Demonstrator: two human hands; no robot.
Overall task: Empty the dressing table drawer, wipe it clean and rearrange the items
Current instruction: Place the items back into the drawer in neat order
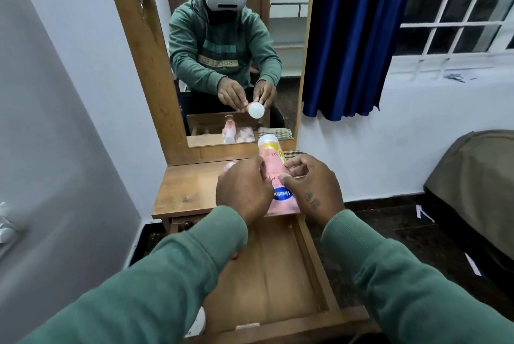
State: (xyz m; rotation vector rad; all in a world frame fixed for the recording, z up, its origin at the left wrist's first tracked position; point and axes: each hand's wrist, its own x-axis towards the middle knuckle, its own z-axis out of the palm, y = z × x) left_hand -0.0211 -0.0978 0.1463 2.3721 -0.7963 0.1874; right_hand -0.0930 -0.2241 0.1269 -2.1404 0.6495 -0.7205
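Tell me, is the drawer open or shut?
Open. The drawer is pulled far out from under the table, and you can see its wooden floor inside.

One head-worn wide view looks forward and down, close over the desk (189, 190) and drawer (278, 274), facing the mirror (236, 46)

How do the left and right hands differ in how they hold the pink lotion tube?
The left hand wraps over the left edge of the lotion tube, its back to the camera; the right hand pinches the right edge, thumb on the front. The right hand bears a dark mark on its back; the left hand shows none. Both grip the same tube.
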